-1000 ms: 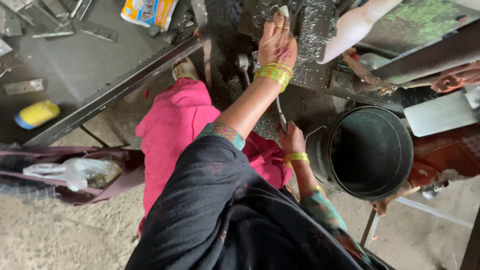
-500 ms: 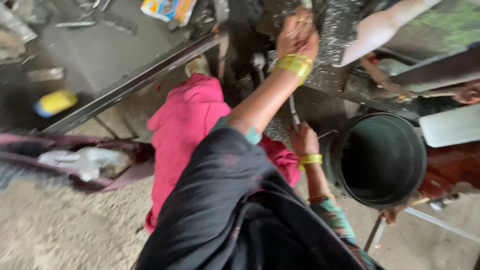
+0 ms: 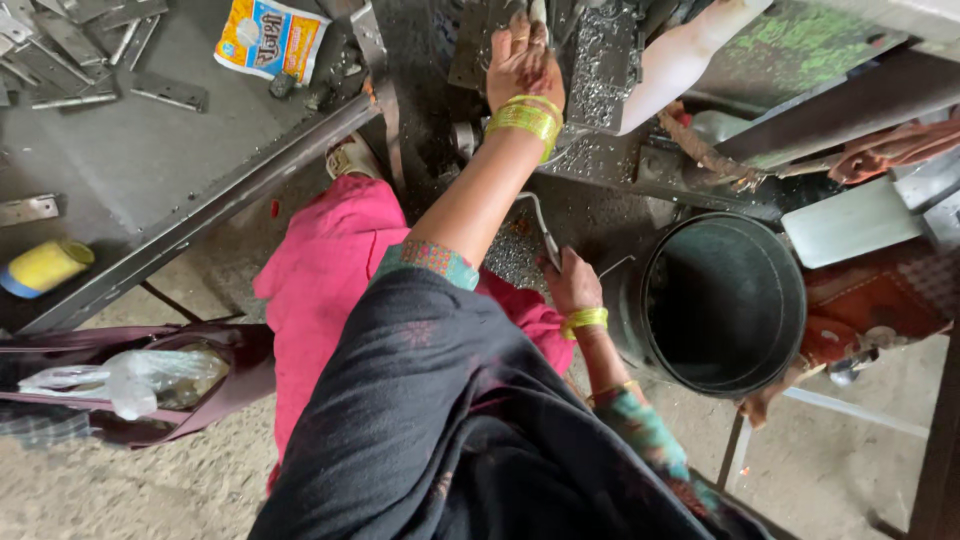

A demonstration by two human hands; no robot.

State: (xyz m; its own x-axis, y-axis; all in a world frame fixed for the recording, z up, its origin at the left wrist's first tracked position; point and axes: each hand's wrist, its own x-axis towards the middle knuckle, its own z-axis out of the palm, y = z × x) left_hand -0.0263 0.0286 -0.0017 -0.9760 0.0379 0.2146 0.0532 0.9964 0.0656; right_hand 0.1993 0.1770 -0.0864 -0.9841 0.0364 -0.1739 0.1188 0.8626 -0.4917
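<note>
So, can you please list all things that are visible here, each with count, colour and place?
Metal strips: several, grey, top left on the workbench.
Workbench: one, dark grey, upper left.
Packet: one, white, yellow and blue, top of the bench.
Cylinder: one, yellow with blue end, left edge of the bench.
Bag: one, maroon, clear plastic inside, lower left on the floor.
Bucket: one, dark, round, right of centre.
Metal shavings: many, silver, on the machine at top centre.
Lever: one, thin, grey, centre.
Another person's arm: one, top right.
Left hand: on the machine at top, yellow bangles.
Right hand: grips the lever, yellow bangle.
</note>
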